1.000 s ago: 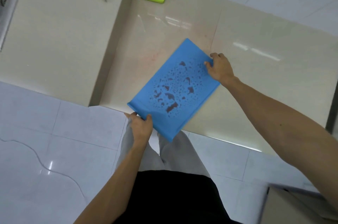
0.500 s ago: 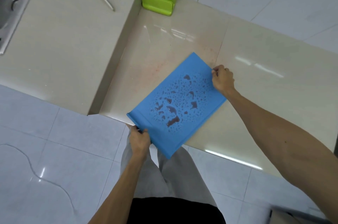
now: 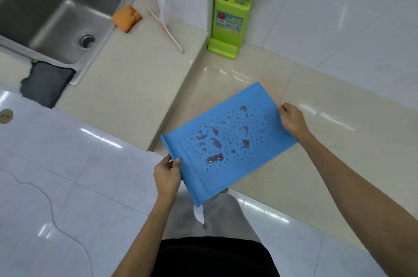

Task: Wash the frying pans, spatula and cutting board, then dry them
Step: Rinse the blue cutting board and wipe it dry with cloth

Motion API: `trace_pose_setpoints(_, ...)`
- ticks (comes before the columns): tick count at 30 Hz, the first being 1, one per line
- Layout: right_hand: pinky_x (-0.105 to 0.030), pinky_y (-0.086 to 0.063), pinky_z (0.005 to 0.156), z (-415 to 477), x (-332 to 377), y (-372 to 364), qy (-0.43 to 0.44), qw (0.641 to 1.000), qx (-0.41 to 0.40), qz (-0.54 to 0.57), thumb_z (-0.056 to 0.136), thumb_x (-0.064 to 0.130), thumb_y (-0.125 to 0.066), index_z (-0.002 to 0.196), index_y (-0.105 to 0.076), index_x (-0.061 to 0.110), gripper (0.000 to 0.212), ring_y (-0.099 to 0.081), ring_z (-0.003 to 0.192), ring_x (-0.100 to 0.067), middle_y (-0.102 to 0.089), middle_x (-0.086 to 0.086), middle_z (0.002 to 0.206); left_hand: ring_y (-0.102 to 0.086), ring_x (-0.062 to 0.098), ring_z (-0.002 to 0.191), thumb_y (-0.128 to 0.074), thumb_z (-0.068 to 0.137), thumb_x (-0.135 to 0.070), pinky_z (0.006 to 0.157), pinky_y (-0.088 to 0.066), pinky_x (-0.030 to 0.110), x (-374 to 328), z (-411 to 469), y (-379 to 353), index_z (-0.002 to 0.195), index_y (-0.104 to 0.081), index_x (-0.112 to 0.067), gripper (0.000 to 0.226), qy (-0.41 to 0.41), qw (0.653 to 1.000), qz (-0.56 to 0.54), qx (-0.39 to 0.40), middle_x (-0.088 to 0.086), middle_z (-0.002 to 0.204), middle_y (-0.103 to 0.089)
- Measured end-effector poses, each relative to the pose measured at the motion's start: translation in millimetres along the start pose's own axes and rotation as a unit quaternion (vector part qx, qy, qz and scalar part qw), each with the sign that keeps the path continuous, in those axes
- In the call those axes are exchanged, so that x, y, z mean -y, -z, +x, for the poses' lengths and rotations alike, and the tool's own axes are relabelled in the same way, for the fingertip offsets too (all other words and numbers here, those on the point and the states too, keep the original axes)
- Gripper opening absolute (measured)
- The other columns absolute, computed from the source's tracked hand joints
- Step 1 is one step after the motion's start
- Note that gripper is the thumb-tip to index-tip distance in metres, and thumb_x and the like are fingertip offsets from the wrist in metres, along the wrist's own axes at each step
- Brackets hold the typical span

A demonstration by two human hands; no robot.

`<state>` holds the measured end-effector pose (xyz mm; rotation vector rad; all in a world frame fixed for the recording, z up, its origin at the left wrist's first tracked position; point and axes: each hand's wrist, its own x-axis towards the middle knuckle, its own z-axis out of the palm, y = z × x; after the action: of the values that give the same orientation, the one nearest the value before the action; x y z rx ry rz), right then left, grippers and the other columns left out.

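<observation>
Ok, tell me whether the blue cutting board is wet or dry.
Wet. Beads and small puddles of water cover the cutting board, gripped by the left hand and right hand.

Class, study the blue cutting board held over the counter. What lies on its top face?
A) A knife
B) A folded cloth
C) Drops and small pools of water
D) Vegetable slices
C: drops and small pools of water sit on the top face of the blue cutting board, which the left hand and right hand grip at opposite ends.
</observation>
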<state>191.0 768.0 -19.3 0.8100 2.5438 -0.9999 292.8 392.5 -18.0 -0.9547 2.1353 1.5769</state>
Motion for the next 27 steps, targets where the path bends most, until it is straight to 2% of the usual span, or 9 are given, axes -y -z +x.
trace_pose_setpoints(2,-0.036,-0.035,0.073,-16,15,-2,0.005,1.0,-0.008,0.007,0.105,0.021,-0.043,0.093,-0.061,-0.001,0.032,-0.057,0.09,-0.03,-0.063,-0.014,0.094,-0.075,0.022,0.086,-0.063,0.097,-0.02,0.076,-0.063,0.048,-13,1,23,0.12,-0.073,-0.016,0.025,0.0,0.999,-0.042,-0.022,0.002,0.096,-0.078)
trace_pose_setpoints(4,-0.034,-0.032,0.072,-33,33,-7,0.004,1.0,-0.013,0.019,0.106,0.021,-0.043,0.096,-0.062,-0.003,0.032,-0.056,0.09,-0.029,-0.063,-0.012,0.094,-0.074,0.019,0.093,-0.065,0.097,-0.023,0.082,-0.062,0.046,-27,4,46,0.123,-0.072,-0.013,0.028,0.0,0.995,-0.088,-0.049,0.001,0.107,-0.077)
trace_pose_setpoints(7,-0.035,-0.034,0.072,-62,66,-19,-0.001,0.999,-0.026,0.046,0.106,0.023,-0.042,0.099,-0.061,-0.003,0.033,-0.056,0.089,-0.028,-0.062,-0.011,0.093,-0.073,0.018,0.094,-0.066,0.097,-0.024,0.081,-0.061,0.038,-48,14,84,0.112,-0.075,-0.013,0.02,-0.016,0.987,-0.14,-0.075,-0.005,0.099,-0.077)
trace_pose_setpoints(9,-0.035,-0.036,0.074,-79,89,-29,-0.003,0.997,-0.04,0.066,0.106,0.024,-0.042,0.1,-0.062,-0.001,0.032,-0.055,0.089,-0.028,-0.063,-0.01,0.095,-0.073,0.017,0.094,-0.067,0.097,-0.026,0.078,-0.059,0.032,-63,24,111,0.114,-0.075,-0.012,0.023,-0.023,0.983,-0.164,-0.079,-0.008,0.098,-0.076)
trace_pose_setpoints(13,-0.037,-0.041,0.075,-108,139,-55,-0.023,0.991,-0.067,0.114,0.105,0.027,-0.043,0.1,-0.063,0.005,0.03,-0.058,0.089,-0.027,-0.066,-0.01,0.098,-0.073,0.014,0.09,-0.067,0.097,-0.027,0.075,-0.058,0.03,-89,52,171,0.119,-0.072,-0.009,0.028,-0.037,0.981,-0.184,-0.056,-0.006,0.103,-0.076)
trace_pose_setpoints(17,-0.045,-0.048,0.085,-132,188,-88,-0.052,0.981,-0.096,0.16,0.103,0.029,-0.046,0.1,-0.065,0.006,0.03,-0.062,0.099,-0.032,-0.067,-0.009,0.102,-0.073,0.009,0.078,-0.069,0.096,-0.025,0.065,-0.057,0.025,-117,81,232,0.106,-0.075,-0.016,0.015,-0.058,0.976,-0.206,-0.028,-0.006,0.094,-0.078)
trace_pose_setpoints(20,-0.043,-0.048,0.086,-145,224,-117,-0.073,0.972,-0.113,0.192,0.103,0.03,-0.047,0.102,-0.065,0.004,0.031,-0.061,0.1,-0.031,-0.067,-0.009,0.106,-0.073,0.013,0.075,-0.07,0.095,-0.024,0.066,-0.059,0.03,-137,108,275,0.09,-0.077,-0.016,0.012,-0.063,0.976,-0.208,0.002,-0.004,0.084,-0.078)
trace_pose_setpoints(23,-0.042,-0.048,0.084,-154,257,-137,-0.09,0.966,-0.119,0.209,0.103,0.031,-0.047,0.101,-0.065,0.005,0.031,-0.062,0.1,-0.032,-0.067,-0.009,0.107,-0.074,0.023,0.084,-0.071,0.094,-0.026,0.077,-0.061,0.039,-154,136,309,0.093,-0.078,-0.011,0.017,-0.052,0.977,-0.203,0.03,0.005,0.092,-0.079)
trace_pose_setpoints(27,-0.038,-0.044,0.078,-151,296,-161,-0.106,0.96,-0.126,0.228,0.102,0.032,-0.049,0.095,-0.064,0.005,0.032,-0.059,0.09,-0.028,-0.068,-0.011,0.106,-0.074,0.026,0.087,-0.07,0.094,-0.026,0.081,-0.061,0.043,-176,174,344,0.095,-0.077,-0.012,0.016,-0.04,0.979,-0.19,0.061,0.006,0.093,-0.079)
